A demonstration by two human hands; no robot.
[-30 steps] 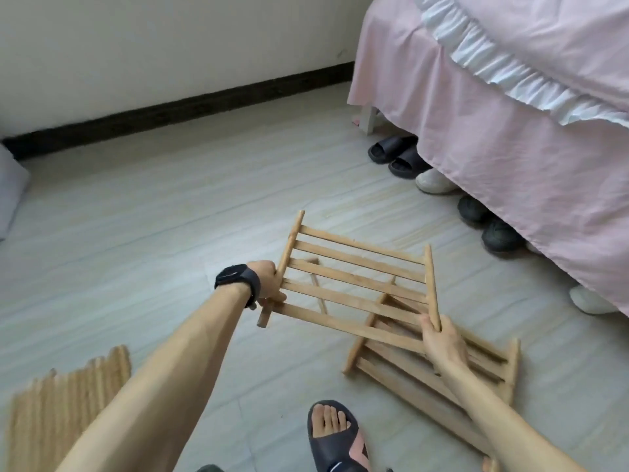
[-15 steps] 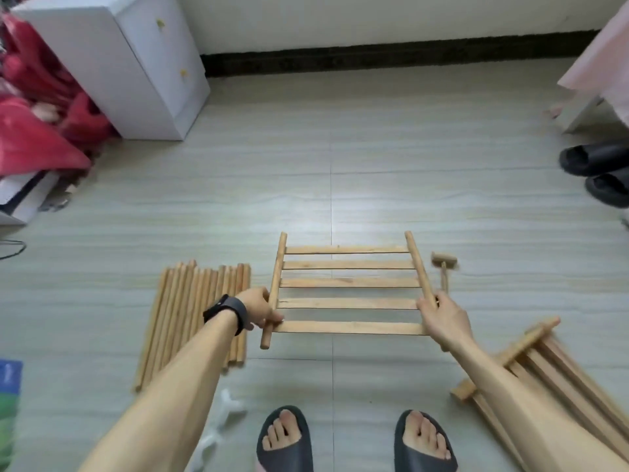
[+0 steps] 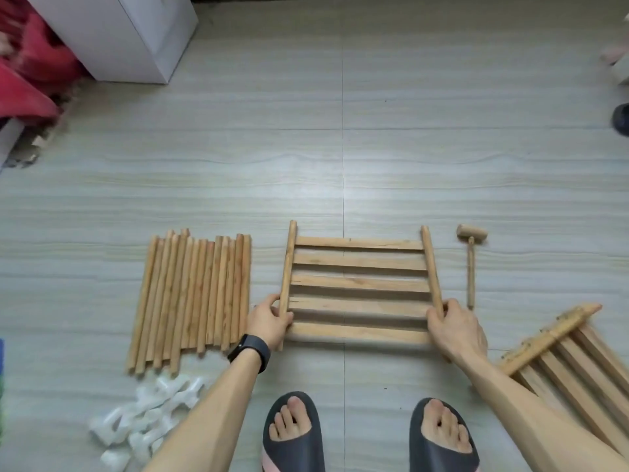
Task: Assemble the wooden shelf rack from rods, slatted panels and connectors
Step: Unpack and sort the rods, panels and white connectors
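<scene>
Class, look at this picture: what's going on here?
A person has wooden rack parts laid out on the floor. The left hand and right hand each grip a side rail of a slatted panel, held flat before their feet. A row of rods and white connectors lie to its left, a small wooden mallet and more panels to its right. No connectors are on it yet.

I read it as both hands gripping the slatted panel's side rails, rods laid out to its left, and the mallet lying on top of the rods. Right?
Not quite. In the head view the mallet lies on the floor right of the slatted panel, apart from the rods. The left hand and right hand do grip its side rails.
</scene>
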